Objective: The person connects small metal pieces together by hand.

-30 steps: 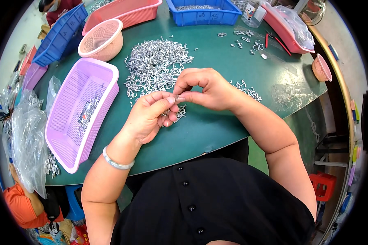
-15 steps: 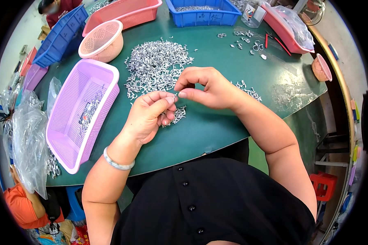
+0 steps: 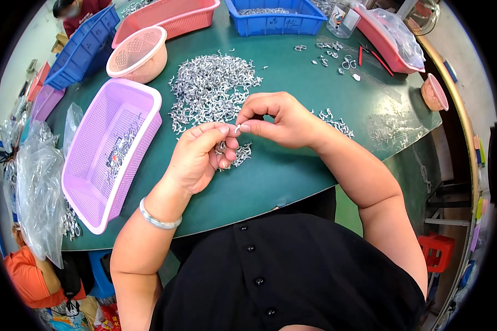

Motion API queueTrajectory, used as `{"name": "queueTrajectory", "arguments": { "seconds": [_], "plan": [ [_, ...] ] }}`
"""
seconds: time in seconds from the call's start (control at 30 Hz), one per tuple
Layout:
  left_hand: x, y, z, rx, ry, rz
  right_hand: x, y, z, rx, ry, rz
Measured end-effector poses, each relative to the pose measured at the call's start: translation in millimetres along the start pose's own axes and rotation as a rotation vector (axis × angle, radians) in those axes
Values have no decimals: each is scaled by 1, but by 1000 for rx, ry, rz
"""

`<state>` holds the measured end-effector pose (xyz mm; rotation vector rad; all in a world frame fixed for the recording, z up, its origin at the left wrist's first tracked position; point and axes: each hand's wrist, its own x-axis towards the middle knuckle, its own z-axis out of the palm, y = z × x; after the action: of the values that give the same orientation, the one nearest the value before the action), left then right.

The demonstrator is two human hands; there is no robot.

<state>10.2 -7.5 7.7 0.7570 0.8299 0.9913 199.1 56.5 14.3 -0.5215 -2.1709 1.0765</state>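
Silvery piece [image 3: 237,128] — at tip of right grip [image 3: 279,120].

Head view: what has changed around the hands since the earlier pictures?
The bare left hand has drawn its thumb slightly leftward. A small silver-white piece at the fingertips of the bare right hand and a dark shiny piece below that thumb both show more plainly. The grey-white heap of small curved pieces and lilac perforated plastic basket stayed put.
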Motion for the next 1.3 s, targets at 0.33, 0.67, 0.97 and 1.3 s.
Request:
{"name": "queueTrajectory", "arguments": {
  "seconds": [0.33,0.67,0.97,1.3],
  "plan": [
    [-1,2,1,-28,-18,-27,0,3,0,9,-8,-9],
    [-2,2,3,-20,-10,-27,0,2,1,36,-30,-8],
    [0,-2,3,121,62,-52,-1,-1,3,-104,-28,-42],
    [3,0,-4,-131,44,13,-6,3,-3,-358,-319,-5]
  ]
}}
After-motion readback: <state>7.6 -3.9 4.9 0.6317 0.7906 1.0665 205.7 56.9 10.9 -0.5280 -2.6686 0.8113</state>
